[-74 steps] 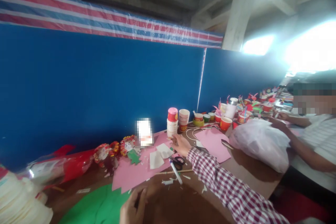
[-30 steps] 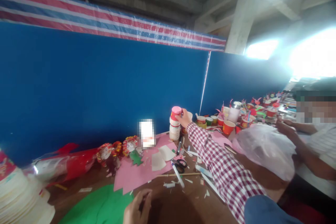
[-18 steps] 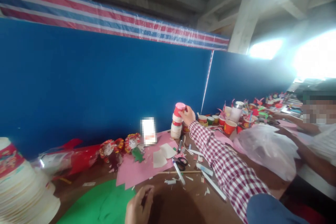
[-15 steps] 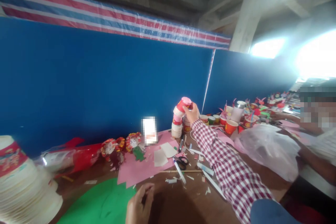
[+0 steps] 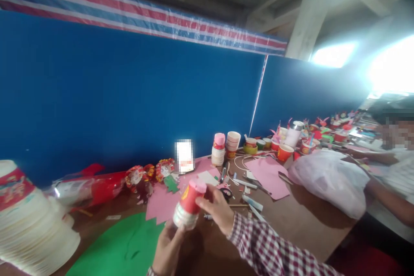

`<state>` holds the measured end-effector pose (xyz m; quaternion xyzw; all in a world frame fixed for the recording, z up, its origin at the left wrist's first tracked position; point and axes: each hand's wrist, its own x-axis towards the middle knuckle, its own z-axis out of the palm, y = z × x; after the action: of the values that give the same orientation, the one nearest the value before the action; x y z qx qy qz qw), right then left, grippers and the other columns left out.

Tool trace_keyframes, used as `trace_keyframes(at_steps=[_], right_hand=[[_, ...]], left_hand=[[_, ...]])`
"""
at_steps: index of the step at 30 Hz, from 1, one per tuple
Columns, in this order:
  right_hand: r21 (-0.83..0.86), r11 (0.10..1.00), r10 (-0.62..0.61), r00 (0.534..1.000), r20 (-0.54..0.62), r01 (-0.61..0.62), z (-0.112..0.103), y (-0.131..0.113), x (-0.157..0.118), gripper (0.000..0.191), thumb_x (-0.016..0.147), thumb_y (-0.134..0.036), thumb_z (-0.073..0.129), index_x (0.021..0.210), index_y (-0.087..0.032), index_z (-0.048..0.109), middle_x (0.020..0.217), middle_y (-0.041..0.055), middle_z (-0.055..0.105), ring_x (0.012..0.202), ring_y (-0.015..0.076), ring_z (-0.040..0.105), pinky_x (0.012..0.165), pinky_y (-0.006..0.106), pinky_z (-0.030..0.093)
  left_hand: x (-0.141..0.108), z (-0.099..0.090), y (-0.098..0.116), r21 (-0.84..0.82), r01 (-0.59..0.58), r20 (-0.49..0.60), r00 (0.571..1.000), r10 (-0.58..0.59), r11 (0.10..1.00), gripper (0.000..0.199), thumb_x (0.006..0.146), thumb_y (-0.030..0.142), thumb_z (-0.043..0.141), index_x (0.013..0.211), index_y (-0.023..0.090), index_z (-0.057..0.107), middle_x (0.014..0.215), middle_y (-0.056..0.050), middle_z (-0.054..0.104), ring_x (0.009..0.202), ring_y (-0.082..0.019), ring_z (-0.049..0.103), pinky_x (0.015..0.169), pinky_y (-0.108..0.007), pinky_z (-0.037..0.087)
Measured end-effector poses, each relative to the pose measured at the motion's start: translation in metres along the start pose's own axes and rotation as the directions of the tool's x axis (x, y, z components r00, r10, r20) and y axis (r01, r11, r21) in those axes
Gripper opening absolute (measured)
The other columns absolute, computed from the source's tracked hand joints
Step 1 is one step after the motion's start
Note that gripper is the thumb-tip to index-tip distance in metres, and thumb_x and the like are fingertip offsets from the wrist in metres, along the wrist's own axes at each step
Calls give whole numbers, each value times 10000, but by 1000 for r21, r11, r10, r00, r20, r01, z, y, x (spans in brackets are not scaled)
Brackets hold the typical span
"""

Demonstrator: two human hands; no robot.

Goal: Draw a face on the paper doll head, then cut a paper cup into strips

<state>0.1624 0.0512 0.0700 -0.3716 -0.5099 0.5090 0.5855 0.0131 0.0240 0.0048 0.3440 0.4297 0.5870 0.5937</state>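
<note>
A short stack of paper cups (image 5: 190,202), turned upside down and tilted, is held over the table in front of me. Its upper cup is red with a pink top, and white rims show below. My left hand (image 5: 168,246) grips the rim end from beneath, thumb along the side. From the right, my right hand (image 5: 220,210) has its fingers closed on the red upper part. Behind them, on the table, stands another upside-down cup stack (image 5: 218,155) with a pink top. Pink paper (image 5: 160,202) lies partly behind the held cups.
A tall stack of white cups (image 5: 39,233) rises at the left beside green paper (image 5: 119,246). Scissors (image 5: 226,192), a glue tube (image 5: 252,202) and scraps litter the middle. At right are a plastic bag (image 5: 330,181) and a co-worker's arm (image 5: 391,198).
My right hand has lifted the red-topped cups off the standing stack and brought them down toward me. My left hand, formerly holding nothing, now grips their lower end.
</note>
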Motion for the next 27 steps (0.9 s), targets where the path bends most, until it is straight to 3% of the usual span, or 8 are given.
trace_keyframes(at_steps=[3, 7, 10, 14, 16, 19, 23, 27], right_hand=[[11, 1000, 27, 999, -22, -27, 8, 15, -13, 427, 675, -304, 708, 1065, -217, 558, 1049, 58, 636, 972, 252, 590, 857, 424, 469], [54, 998, 11, 1000, -27, -9, 7, 21, -11, 400, 645, -326, 721, 1013, -303, 566, 1054, 24, 640, 996, 276, 593, 891, 484, 459], [38, 999, -16, 996, -93, 19, -3, 10, -2, 329, 725, -354, 653, 1036, -286, 569, 1074, 40, 635, 1010, 268, 591, 890, 470, 468], [117, 993, 5, 985, -172, 16, -37, -19, 26, 321, 804, -408, 559, 1072, -232, 542, 1068, 66, 639, 944, 238, 625, 779, 419, 527], [101, 995, 8, 958, -288, 22, -60, -34, 47, 309, 778, -459, 576, 964, -212, 568, 971, 68, 669, 833, 218, 653, 699, 378, 548], [-67, 994, -111, 904, -412, 92, -88, -53, 80, 342, 754, -510, 573, 882, -193, 570, 870, 72, 681, 763, 208, 658, 630, 348, 553], [-192, 968, -239, 839, -489, 164, -107, -73, 120, 362, 720, -437, 619, 972, -194, 524, 992, 64, 642, 888, 199, 626, 742, 346, 534], [-316, 931, -338, 769, -543, 186, -108, -86, 144, 490, 643, -321, 688, 1061, -177, 479, 1119, 95, 575, 1029, 226, 557, 892, 391, 463]], left_hand=[[2, -2, 1, -82, 68, 37, 997, -65, 994, 469, 609, 424, 731, 954, 114, 659, 923, -109, 698, 892, -269, 632, 808, -370, 494], [0, 0, 4, -143, 110, 72, 992, -101, 984, 413, 614, 360, 743, 945, 120, 677, 912, -88, 707, 862, -249, 642, 768, -332, 506], [-1, -1, 5, -182, 127, 50, 992, -120, 975, 372, 602, 331, 756, 897, 114, 689, 876, -79, 712, 819, -231, 649, 726, -306, 515], [3, -5, 6, -212, 185, 75, 982, -173, 960, 292, 620, 295, 750, 869, 152, 698, 853, -58, 717, 775, -215, 656, 684, -297, 521], [4, -6, 6, -200, 192, 84, 980, -178, 961, 234, 643, 274, 734, 856, 186, 700, 844, -40, 717, 774, -210, 658, 670, -293, 522], [3, -6, 6, -202, 181, 64, 983, -171, 962, 257, 651, 280, 729, 886, 184, 690, 872, -41, 713, 822, -220, 656, 639, -270, 520], [2, -3, 6, -206, 178, 31, 984, -175, 962, 392, 614, 317, 754, 948, 134, 663, 920, -78, 703, 860, -249, 650, 629, -285, 526], [3, -4, 4, -206, 188, 44, 982, -183, 960, 341, 621, 305, 744, 921, 163, 669, 886, -52, 707, 868, -256, 652, 675, -311, 535]])
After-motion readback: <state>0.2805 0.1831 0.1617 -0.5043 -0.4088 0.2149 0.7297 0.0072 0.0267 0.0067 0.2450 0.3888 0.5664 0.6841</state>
